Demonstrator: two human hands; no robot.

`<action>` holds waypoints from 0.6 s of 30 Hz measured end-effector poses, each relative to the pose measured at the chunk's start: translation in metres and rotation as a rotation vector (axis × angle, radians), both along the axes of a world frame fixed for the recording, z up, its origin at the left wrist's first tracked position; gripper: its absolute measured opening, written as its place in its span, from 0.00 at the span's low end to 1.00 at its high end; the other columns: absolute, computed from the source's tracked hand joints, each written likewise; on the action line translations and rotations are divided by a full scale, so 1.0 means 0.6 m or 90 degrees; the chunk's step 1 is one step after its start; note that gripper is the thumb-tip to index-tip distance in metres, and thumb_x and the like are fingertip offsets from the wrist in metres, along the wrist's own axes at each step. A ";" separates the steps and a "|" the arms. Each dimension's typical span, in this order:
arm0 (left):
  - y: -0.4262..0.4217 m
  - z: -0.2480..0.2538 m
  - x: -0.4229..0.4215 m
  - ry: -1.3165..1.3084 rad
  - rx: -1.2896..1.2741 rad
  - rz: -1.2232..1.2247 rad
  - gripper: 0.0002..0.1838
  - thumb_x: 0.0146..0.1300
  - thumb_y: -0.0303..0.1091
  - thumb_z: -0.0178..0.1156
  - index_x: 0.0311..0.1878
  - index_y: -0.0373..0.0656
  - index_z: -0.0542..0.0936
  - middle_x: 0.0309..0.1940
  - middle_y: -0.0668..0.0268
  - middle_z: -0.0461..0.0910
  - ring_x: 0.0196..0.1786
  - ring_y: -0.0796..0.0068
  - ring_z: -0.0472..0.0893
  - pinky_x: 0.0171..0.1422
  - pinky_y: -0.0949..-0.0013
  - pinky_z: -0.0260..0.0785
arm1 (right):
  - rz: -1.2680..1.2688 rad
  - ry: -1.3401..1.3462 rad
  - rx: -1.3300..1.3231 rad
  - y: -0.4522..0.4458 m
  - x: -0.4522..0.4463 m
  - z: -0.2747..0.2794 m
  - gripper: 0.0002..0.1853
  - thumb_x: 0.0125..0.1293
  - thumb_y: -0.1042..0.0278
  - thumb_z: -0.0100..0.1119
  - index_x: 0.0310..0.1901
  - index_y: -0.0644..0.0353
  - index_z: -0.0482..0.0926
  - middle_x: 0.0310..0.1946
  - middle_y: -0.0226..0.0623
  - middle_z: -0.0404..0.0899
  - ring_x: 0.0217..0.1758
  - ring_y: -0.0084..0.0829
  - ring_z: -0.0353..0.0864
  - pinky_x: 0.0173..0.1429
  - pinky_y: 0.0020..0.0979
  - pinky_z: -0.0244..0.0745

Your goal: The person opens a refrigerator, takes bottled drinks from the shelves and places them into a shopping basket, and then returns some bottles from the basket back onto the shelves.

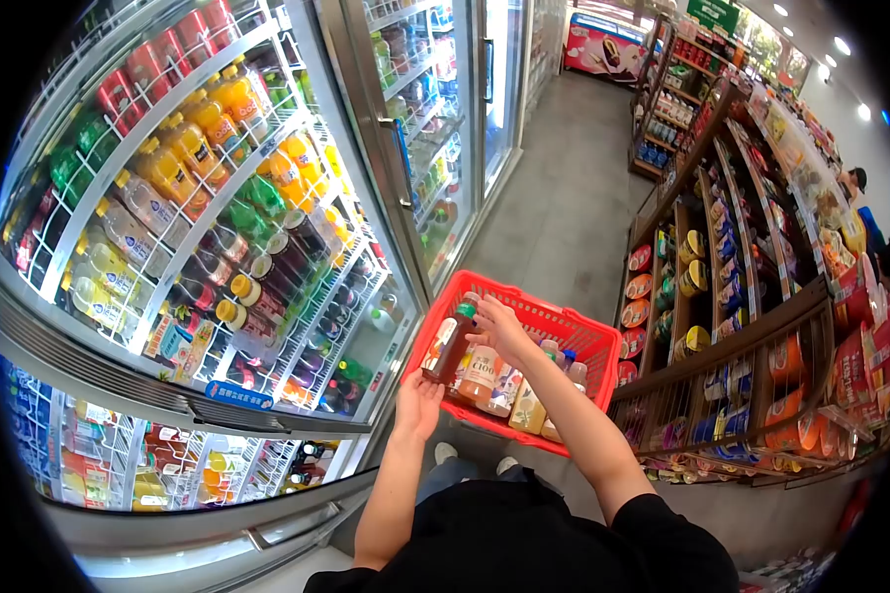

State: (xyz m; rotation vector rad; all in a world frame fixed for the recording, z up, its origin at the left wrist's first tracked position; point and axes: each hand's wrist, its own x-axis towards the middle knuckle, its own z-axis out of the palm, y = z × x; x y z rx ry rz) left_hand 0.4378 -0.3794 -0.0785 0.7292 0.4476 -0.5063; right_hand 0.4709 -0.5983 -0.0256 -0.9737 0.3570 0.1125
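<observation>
A dark brown drink bottle (pixel 449 343) with a green cap and a printed label is tilted over the left side of a red shopping basket (pixel 591 336). My left hand (pixel 420 407) is palm up at the bottle's lower end, fingers against its base. Close to the bottle's cap, my right hand (pixel 502 333) has its fingers apart; whether the fingertips touch the bottle I cannot tell. Inside the basket stand several bottles, among them a pinkish one with a pale label (pixel 480 373) and a yellowish one (pixel 529 407).
On my left, a drinks fridge (pixel 361 247) holds rows of bottles and cans on wire racks. More glass-door fridges (pixel 435 119) line the aisle ahead. Snack shelves (pixel 722 247) run along the right, with a person (pixel 853 182) beyond them. Grey floor (pixel 554 178) lies between.
</observation>
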 end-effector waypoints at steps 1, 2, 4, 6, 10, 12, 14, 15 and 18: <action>0.003 0.000 0.007 -0.001 -0.004 0.004 0.20 0.70 0.41 0.53 0.57 0.36 0.71 0.55 0.53 0.71 0.59 0.58 0.71 0.71 0.57 0.63 | -0.001 0.028 0.006 0.002 0.019 -0.014 0.41 0.73 0.55 0.53 0.78 0.60 0.41 0.76 0.44 0.52 0.78 0.43 0.54 0.57 0.41 0.79; 0.004 0.001 0.014 0.050 -0.032 -0.016 0.19 0.71 0.41 0.52 0.55 0.36 0.71 0.55 0.53 0.70 0.58 0.58 0.71 0.70 0.57 0.63 | -0.023 0.051 -0.013 0.005 0.034 -0.028 0.34 0.72 0.55 0.54 0.74 0.59 0.55 0.69 0.42 0.64 0.72 0.40 0.65 0.55 0.39 0.79; 0.002 -0.002 0.028 0.123 -0.043 -0.030 0.21 0.72 0.43 0.49 0.56 0.35 0.71 0.57 0.51 0.70 0.59 0.57 0.70 0.71 0.56 0.62 | -0.004 0.082 -0.021 0.000 0.064 -0.044 0.28 0.72 0.56 0.54 0.69 0.58 0.62 0.63 0.40 0.68 0.66 0.37 0.69 0.53 0.37 0.79; 0.000 -0.009 0.040 0.141 -0.057 -0.037 0.22 0.73 0.44 0.48 0.58 0.34 0.71 0.59 0.50 0.69 0.60 0.57 0.70 0.72 0.55 0.61 | -0.002 0.153 -0.013 -0.005 0.083 -0.056 0.14 0.71 0.58 0.56 0.52 0.54 0.76 0.48 0.33 0.75 0.48 0.27 0.76 0.47 0.32 0.78; -0.001 -0.037 0.066 0.206 -0.102 -0.051 0.24 0.74 0.45 0.46 0.62 0.34 0.69 0.63 0.51 0.69 0.63 0.57 0.71 0.73 0.53 0.61 | 0.002 0.209 -0.060 -0.017 0.130 -0.092 0.13 0.70 0.60 0.58 0.51 0.55 0.76 0.44 0.33 0.75 0.45 0.28 0.76 0.45 0.30 0.78; -0.008 -0.047 0.075 0.228 -0.123 -0.044 0.23 0.75 0.47 0.45 0.63 0.40 0.70 0.62 0.58 0.72 0.63 0.61 0.72 0.72 0.53 0.61 | 0.029 0.263 -0.046 -0.021 0.152 -0.121 0.14 0.68 0.64 0.58 0.51 0.54 0.69 0.41 0.32 0.72 0.44 0.28 0.75 0.39 0.30 0.81; -0.013 -0.037 0.080 0.247 -0.087 -0.062 0.23 0.76 0.48 0.45 0.63 0.42 0.71 0.62 0.60 0.73 0.63 0.61 0.72 0.72 0.53 0.60 | 0.006 0.281 -0.084 -0.008 0.155 -0.113 0.15 0.68 0.63 0.59 0.53 0.53 0.70 0.41 0.31 0.72 0.44 0.27 0.74 0.39 0.28 0.79; -0.013 -0.032 0.080 0.266 -0.047 -0.077 0.22 0.76 0.49 0.45 0.63 0.45 0.71 0.62 0.61 0.73 0.64 0.62 0.72 0.72 0.52 0.60 | -0.013 0.299 -0.121 0.000 0.155 -0.110 0.17 0.68 0.62 0.61 0.55 0.53 0.71 0.40 0.31 0.71 0.44 0.26 0.73 0.40 0.27 0.78; -0.020 -0.025 0.075 0.267 -0.030 -0.083 0.21 0.76 0.48 0.46 0.63 0.47 0.71 0.61 0.63 0.73 0.64 0.63 0.71 0.72 0.51 0.59 | -0.038 0.301 -0.159 0.012 0.156 -0.121 0.20 0.68 0.65 0.62 0.57 0.52 0.66 0.44 0.29 0.71 0.43 0.24 0.73 0.35 0.24 0.77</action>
